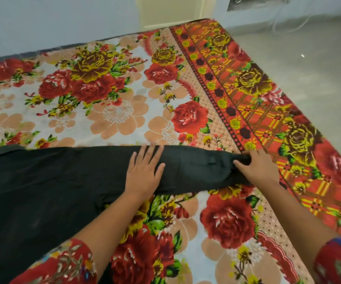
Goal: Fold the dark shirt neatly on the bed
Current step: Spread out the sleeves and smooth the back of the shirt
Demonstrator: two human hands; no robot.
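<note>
The dark shirt (52,181) lies spread over the left half of the bed (114,99), with one sleeve stretched out to the right. My left hand (144,171) rests flat on that sleeve, fingers spread, palm down. My right hand (256,167) pinches the sleeve's cuff end at the right, fingers curled around the bunched fabric. The shirt's collar shows at the far left edge.
The bed carries a floral blanket in red, peach and yellow, with an orange patterned border (268,119) along its right side. Beyond that edge is pale tiled floor (319,68). A light wall and a door frame (169,11) stand behind the bed.
</note>
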